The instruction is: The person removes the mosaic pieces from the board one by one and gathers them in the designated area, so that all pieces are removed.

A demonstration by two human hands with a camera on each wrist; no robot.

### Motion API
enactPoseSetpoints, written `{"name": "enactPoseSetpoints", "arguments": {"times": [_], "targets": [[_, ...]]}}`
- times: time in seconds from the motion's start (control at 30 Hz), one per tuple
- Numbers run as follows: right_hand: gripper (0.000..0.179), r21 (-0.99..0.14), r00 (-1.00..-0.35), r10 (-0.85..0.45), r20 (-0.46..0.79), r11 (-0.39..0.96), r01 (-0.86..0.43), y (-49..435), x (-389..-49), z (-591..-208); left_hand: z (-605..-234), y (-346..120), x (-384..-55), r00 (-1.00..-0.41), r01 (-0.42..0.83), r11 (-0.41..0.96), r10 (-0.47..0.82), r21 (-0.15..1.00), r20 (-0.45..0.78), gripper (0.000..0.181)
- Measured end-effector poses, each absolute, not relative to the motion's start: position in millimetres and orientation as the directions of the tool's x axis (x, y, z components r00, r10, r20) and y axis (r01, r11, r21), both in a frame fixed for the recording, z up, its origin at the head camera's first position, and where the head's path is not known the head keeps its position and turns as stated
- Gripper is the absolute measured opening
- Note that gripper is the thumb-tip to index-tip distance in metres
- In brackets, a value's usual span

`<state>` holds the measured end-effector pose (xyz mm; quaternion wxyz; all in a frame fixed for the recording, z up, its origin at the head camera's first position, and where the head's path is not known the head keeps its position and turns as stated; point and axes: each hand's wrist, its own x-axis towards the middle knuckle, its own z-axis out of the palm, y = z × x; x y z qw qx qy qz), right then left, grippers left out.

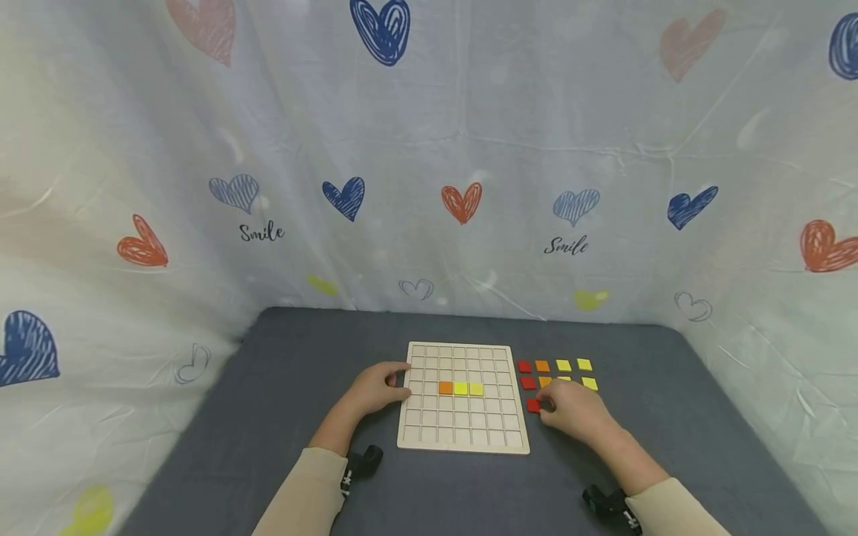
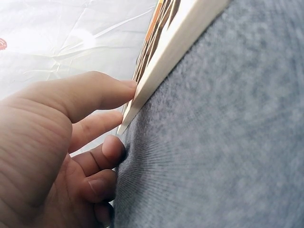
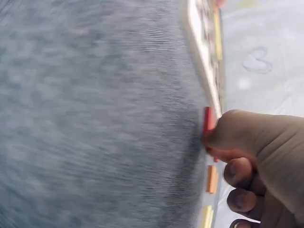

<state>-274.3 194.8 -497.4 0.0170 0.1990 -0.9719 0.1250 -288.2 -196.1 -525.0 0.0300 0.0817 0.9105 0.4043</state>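
A pale wooden grid board (image 1: 429,420) lies on the dark grey table, with one orange tile (image 1: 445,388) and two yellow tiles (image 1: 460,388) in a row within its cells. My left hand (image 1: 377,388) touches the board's left edge with thumb and forefinger; its other fingers curl loosely below in the left wrist view. To the right of the board, my right hand (image 1: 578,409) pinches the nearest red tile (image 1: 532,406) between thumb and forefinger, low over the cloth. In the right wrist view the thumb covers part of this red tile (image 3: 207,118).
Beside the board's right edge lie loose tiles in columns: red tiles (image 1: 524,366), orange tiles (image 1: 542,366) and several yellow tiles (image 1: 585,365), some hidden by the right hand. A white curtain (image 1: 402,253) printed with hearts surrounds the grey tabletop (image 1: 462,491).
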Motion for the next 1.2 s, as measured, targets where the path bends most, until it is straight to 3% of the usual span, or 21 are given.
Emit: {"name": "enactPoseSetpoints", "arguments": {"times": [0.33, 0.7, 0.93, 1.07, 1.2], "targets": [[0.017, -0.231, -0.919, -0.381, 0.101, 0.89, -0.394, 192, -275, -504, -524, -196, -288, -0.985, 0.119, 0.664, 0.174, 0.738, 0.002, 0.053], [0.022, -0.285, -0.923, -0.357, 0.146, 0.878, -0.385, 192, -276, -480, -523, -196, -287, -0.983, 0.135, 0.676, 0.181, 0.725, 0.014, 0.053], [0.014, -0.332, -0.916, -0.354, 0.189, 0.855, -0.399, 186, -278, -463, -524, -195, -288, -0.986, 0.117, 0.667, 0.168, 0.735, 0.005, 0.052], [0.026, -0.361, -0.907, -0.366, 0.208, 0.833, -0.419, 177, -279, -454, -523, -196, -287, -0.986, 0.114, 0.664, 0.169, 0.739, 0.0, 0.053], [0.028, -0.359, -0.897, -0.385, 0.218, 0.823, -0.441, 165, -281, -447, -522, -196, -287, -0.985, 0.115, 0.668, 0.173, 0.735, -0.002, 0.053]]}}
